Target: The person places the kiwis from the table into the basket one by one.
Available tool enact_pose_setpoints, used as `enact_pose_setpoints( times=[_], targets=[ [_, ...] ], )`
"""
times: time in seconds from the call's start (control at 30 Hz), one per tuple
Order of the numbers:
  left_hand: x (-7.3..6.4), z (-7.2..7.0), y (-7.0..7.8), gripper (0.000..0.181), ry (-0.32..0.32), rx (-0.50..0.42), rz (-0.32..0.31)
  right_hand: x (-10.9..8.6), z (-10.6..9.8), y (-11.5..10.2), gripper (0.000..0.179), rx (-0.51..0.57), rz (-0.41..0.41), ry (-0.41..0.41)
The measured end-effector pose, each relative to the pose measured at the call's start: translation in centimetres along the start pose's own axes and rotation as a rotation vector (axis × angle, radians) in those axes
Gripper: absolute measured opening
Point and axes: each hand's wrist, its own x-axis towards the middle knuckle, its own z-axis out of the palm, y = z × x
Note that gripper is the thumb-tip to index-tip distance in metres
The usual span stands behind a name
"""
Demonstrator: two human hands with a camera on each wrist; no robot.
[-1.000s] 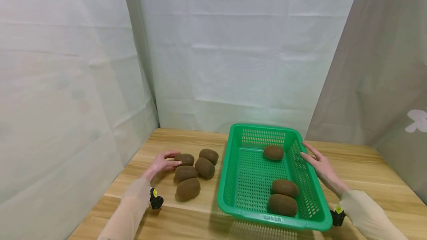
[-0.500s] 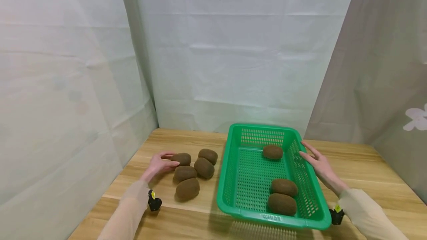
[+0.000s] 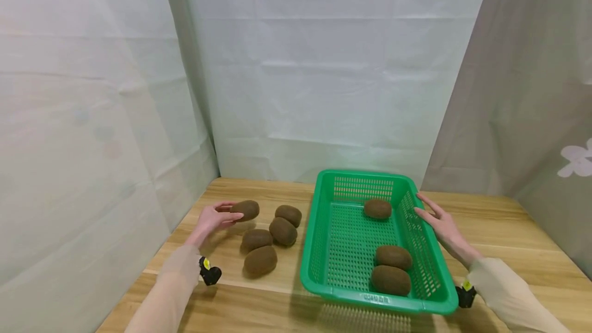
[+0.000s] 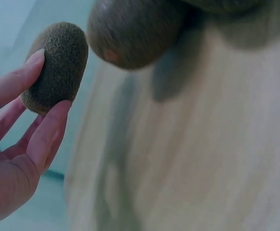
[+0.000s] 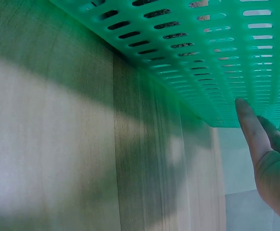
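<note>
A brown fuzzy kiwi (image 3: pixel 247 210) is pinched between the thumb and fingers of my left hand (image 3: pixel 211 218), raised over the left part of the table. The left wrist view shows the same kiwi (image 4: pixel 58 67) at the fingertips. To its right and nearer lie several kiwis (image 3: pixel 283 231) in a loose cluster. My right hand (image 3: pixel 446 227) touches the right side of a green perforated plastic basket (image 3: pixel 308 253) with extended fingers. From the right wrist view, those fingers (image 5: pixel 249 127) lie against its outer wall. Inside the basket are three kiwis (image 3: pixel 390 280).
The basket stands on a wooden table (image 3: pixel 490 240), right of the loose kiwis. Pale cloth sheets (image 3: pixel 305 91) hang behind and on the left, with a greyish one (image 3: pixel 522 91) on the right. Each wrist carries a small black camera (image 3: pixel 209 273).
My left hand has drawn its kiwi left and up, away from the cluster, lifting it off the table. The right hand keeps its place at the basket.
</note>
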Motion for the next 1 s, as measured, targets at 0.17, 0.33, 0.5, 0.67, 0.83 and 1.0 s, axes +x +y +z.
enact_pose_setpoints(
  times=[0.17,0.33,0.5,0.67,0.83,1.0],
  targets=[
    [2.3,-0.1,-1.4,0.073,0.019,-0.006,0.011,0.0,-0.1,0.1,0.065,-0.025,0.005,-0.003],
    [3.6,0.5,-1.7,0.070,0.037,-0.044,0.019,0.1,-0.2,0.2,0.065,-0.031,0.006,-0.007],
    [3.8,1.3,-0.9,0.062,-0.004,-0.048,0.059,0.1,-0.2,0.1,0.066,-0.025,0.014,-0.013],
    [0.4,4.6,4.5,0.056,-0.034,-0.069,0.078,0.0,-0.2,0.0,0.066,-0.029,0.011,-0.008],
    [-2.7,8.3,9.7,0.055,0.030,-0.049,0.006,0.0,-0.2,0.1,0.065,-0.030,0.001,-0.004],
    [0.0,8.5,7.5,0.055,0.005,-0.068,0.036,0.1,-0.1,0.3,0.065,-0.021,0.000,-0.012]
  ],
)
